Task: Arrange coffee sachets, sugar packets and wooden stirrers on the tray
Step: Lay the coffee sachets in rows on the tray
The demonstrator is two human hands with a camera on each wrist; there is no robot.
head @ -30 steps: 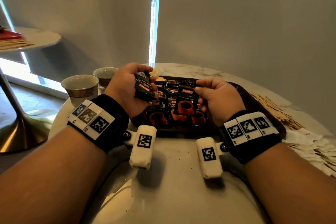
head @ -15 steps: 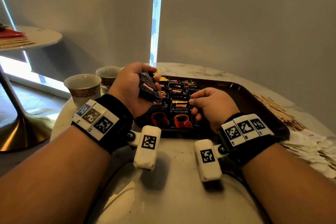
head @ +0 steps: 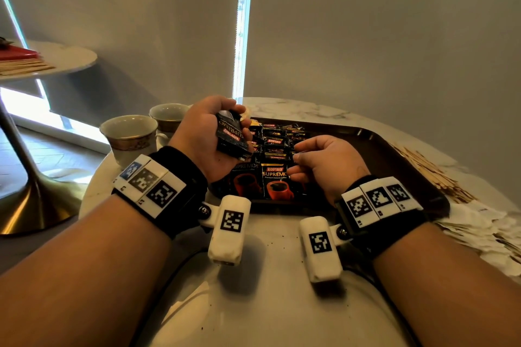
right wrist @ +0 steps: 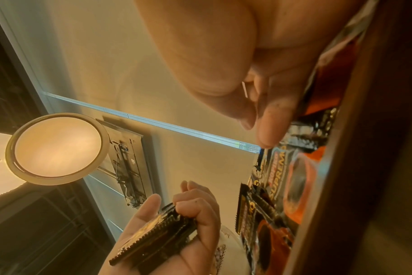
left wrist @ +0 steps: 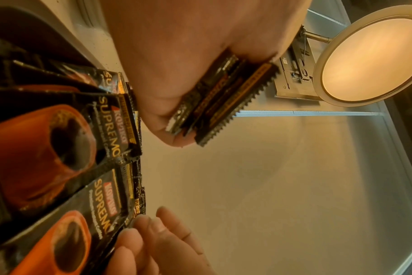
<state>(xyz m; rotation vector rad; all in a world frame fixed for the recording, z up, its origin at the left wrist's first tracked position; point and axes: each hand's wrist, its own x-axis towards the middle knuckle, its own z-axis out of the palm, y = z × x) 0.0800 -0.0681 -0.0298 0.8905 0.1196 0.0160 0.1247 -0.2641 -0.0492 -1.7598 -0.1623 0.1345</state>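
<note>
Coffee sachets [head: 275, 177] — black, printed with an orange cup — lie in overlapping rows at the left end of a dark brown tray [head: 394, 155] on the marble tabletop [head: 267, 304]. Left hand [head: 203, 138] hovers over the tray's left edge, its grip clenched around a small stack of sachets [head: 231, 135]; thumb on one face, fingers curled over the other.

Right hand [head: 324, 163] sits low over the rows, fingers loosely curled, fingertips [head: 294, 158] at the sachets on the tray. Head view does not settle whether it pinches one.

Left wrist view: the held stack shows edge-on [left wrist: 223, 98], several sachets with serrated ends, and the right hand's fingertips [left wrist: 139, 221] touch the top edge of a sachet lying on the tray [left wrist: 101, 204]. Right wrist view: thumb and forefinger [right wrist: 268, 126] close together just above the rows, nothing plainly between them — grip looks released; the left hand [right wrist: 176, 232] with its stack appears lower in the same view.

Only the head view shows the surroundings: wooden stirrers [head: 431, 175] heaped on the tabletop right of the tray, white sugar packets [head: 479, 231] piled nearer, two cups [head: 131, 132] to the left, a second round table [head: 56, 62] beyond
</note>
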